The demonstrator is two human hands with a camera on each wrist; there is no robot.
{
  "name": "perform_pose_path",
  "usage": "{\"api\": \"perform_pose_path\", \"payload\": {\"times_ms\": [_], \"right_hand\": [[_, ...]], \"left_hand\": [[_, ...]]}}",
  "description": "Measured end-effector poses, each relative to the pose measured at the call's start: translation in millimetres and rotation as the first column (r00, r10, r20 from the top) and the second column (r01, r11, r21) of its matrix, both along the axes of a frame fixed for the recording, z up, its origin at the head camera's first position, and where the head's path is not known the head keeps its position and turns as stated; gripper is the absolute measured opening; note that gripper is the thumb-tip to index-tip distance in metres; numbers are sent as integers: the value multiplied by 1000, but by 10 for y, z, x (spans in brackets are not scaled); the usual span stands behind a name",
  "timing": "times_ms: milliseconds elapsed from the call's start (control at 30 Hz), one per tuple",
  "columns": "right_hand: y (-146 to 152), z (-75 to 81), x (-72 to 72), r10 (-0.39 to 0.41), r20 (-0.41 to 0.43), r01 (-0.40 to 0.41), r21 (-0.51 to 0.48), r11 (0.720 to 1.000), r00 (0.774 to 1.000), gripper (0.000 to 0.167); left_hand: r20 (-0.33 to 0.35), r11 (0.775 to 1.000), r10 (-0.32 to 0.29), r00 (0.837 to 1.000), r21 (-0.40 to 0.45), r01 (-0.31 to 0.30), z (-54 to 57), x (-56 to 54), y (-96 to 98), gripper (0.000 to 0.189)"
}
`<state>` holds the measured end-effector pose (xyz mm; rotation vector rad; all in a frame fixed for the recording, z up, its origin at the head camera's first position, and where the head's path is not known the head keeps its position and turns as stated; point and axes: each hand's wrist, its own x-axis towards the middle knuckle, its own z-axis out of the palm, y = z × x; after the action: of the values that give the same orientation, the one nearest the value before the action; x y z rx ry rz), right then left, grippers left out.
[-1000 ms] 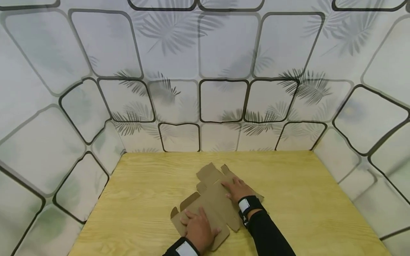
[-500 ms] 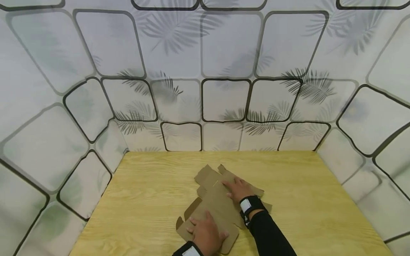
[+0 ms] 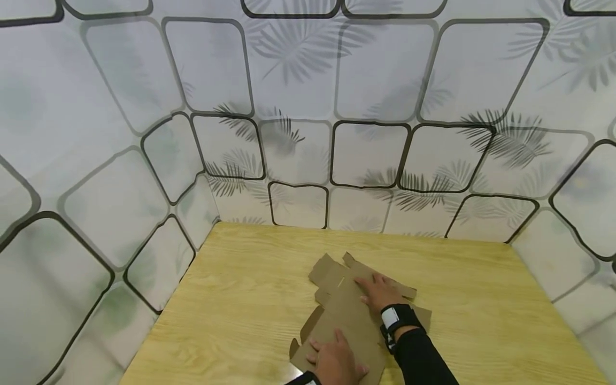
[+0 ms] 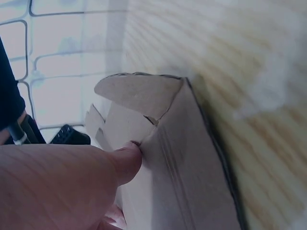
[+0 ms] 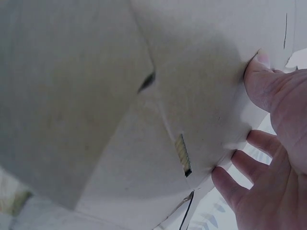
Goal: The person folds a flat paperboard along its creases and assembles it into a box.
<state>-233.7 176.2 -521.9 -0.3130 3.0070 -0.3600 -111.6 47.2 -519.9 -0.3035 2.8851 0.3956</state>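
Observation:
A brown cardboard box blank [image 3: 353, 307], partly unfolded with several flaps, lies on the wooden table. My left hand [image 3: 335, 361] rests on its near panel, fingers spread; part of that hand runs out of the head view's bottom edge. In the left wrist view, the left thumb [image 4: 127, 160] touches the board beside a crease, and a rounded flap [image 4: 141, 91] stands up beyond it. Farther up the blank, my right hand [image 3: 382, 294] presses on the upper panel with its fingers apart. The right wrist view has that hand's thumb and fingers against the board, where a small slot [image 5: 183, 155] shows.
The light wood tabletop [image 3: 240, 299] extends around the blank. Behind it and along both sides rise walls of pale patterned fabric [image 3: 298, 155] with outlined blocks and leaf prints. Black bands with white patches circle both wrists.
The head view has turned left, shifting everything rightward in it. Both hands stay on the blank. A flap on the blank's right side, hidden at first, now shows beside the right wrist.

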Motion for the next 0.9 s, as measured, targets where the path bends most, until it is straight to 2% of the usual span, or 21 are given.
{"api": "perform_pose_path", "payload": {"times_ms": [100, 200, 267, 367, 467, 600, 633, 733, 833, 900], "right_hand": [[8, 28, 19, -5, -5, 5, -6, 1000, 1000, 48], [15, 40, 32, 3, -25, -3, -2, 1000, 1000, 48], [21, 33, 34, 9, -39, -8, 4, 1000, 999, 48], [28, 15, 15, 15, -57, -15, 6, 1000, 998, 48], [35, -19, -32, 20, -73, -19, 12, 1000, 997, 48], [49, -23, -108, 19, -90, -16, 31, 999, 996, 48], [50, -9, -125, 19, -90, -16, 30, 999, 996, 48], [60, 39, -170, 30, -94, -28, 20, 999, 995, 48], [70, 50, -222, 51, -110, -50, 14, 999, 993, 47], [78, 37, -258, 60, -122, -58, 17, 998, 991, 47]], "left_hand": [[38, 999, -27, 999, 27, 26, 3, 16, 45, 97], [108, 995, -97, 989, 34, 94, 4, 36, 76, 96], [110, 991, -137, 984, 7, 137, -4, 56, 101, 95], [123, 975, -195, 973, -83, 206, -3, 63, 142, 92], [136, 980, -177, 975, -71, 188, 16, 55, 185, 92], [83, 996, -71, 994, 60, 66, 59, 56, 246, 90], [72, 996, -69, 995, 66, 64, 72, 55, 261, 89], [71, 993, -117, 991, -3, 117, 104, 37, 313, 85], [77, 978, -179, 981, -93, 186, 131, 26, 355, 84], [70, 974, -185, 980, -118, 192, 139, 26, 380, 84]]}}
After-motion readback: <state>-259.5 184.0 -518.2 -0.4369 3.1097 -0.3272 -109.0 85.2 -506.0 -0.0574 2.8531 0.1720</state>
